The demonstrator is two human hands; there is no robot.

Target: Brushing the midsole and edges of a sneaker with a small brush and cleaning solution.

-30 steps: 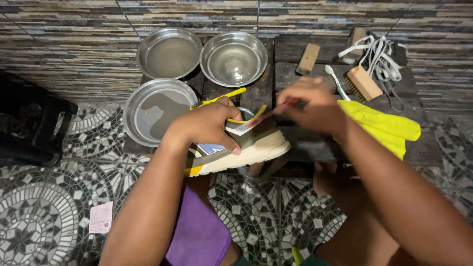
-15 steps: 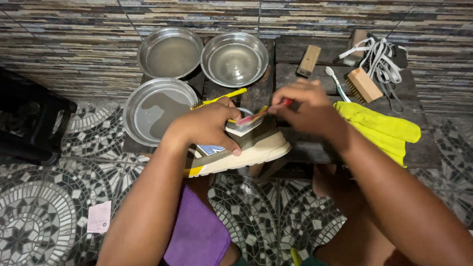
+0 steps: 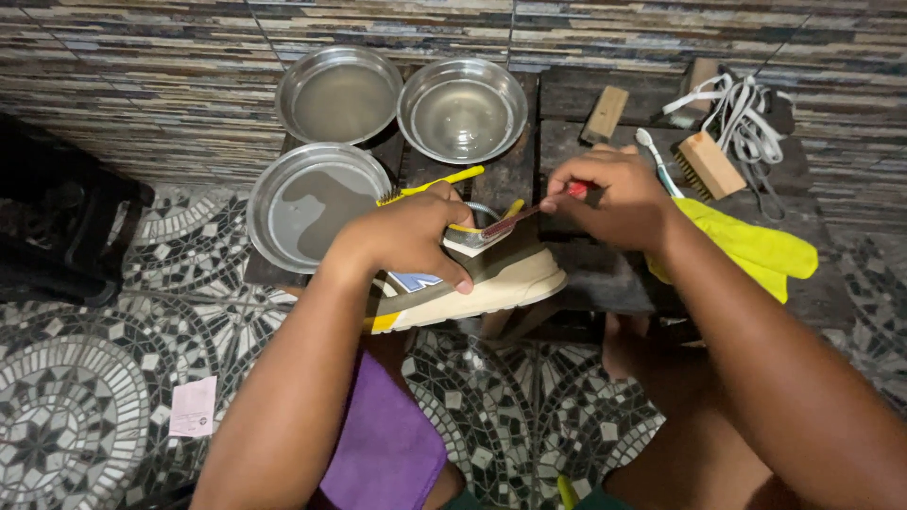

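Mosaic floor tiles (image 3: 85, 397) in black and white spread under a low dark wooden bench (image 3: 605, 274) set against a striped tiled wall. On the near edge of that bench the left hand (image 3: 406, 236) is clamped over the top of a cream and olive sneaker (image 3: 491, 279), fingers wrapped down its side, pinning it steady with the toe pointing right. The right hand (image 3: 609, 198) pinches the red handle of a small brush (image 3: 515, 222), whose head lies at the shoe's opening, just beside the left thumb.

To do this scrubbing well, it seems wise to keep the left hand's hold firm so the shoe does not rock, and to work the brush in short strokes along the collar and tongue, clear of the holding fingers.

Behind the left hand a yellow-handled brush (image 3: 439, 181) rests on the bench. Further left and far sit three round metal bowls: one near-left (image 3: 316, 203) with cloudy water, two (image 3: 338, 94) (image 3: 461, 109) at the far edge. To the right lie a yellow cloth (image 3: 746, 247), a white toothbrush (image 3: 657, 161), a wooden scrubbing brush (image 3: 707, 162), a wooden block (image 3: 605, 113) and a bundle of white laces (image 3: 742, 118). A purple cloth (image 3: 383, 444) covers the person's lap, and a pink slip of paper (image 3: 193, 406) lies on the floor at left.
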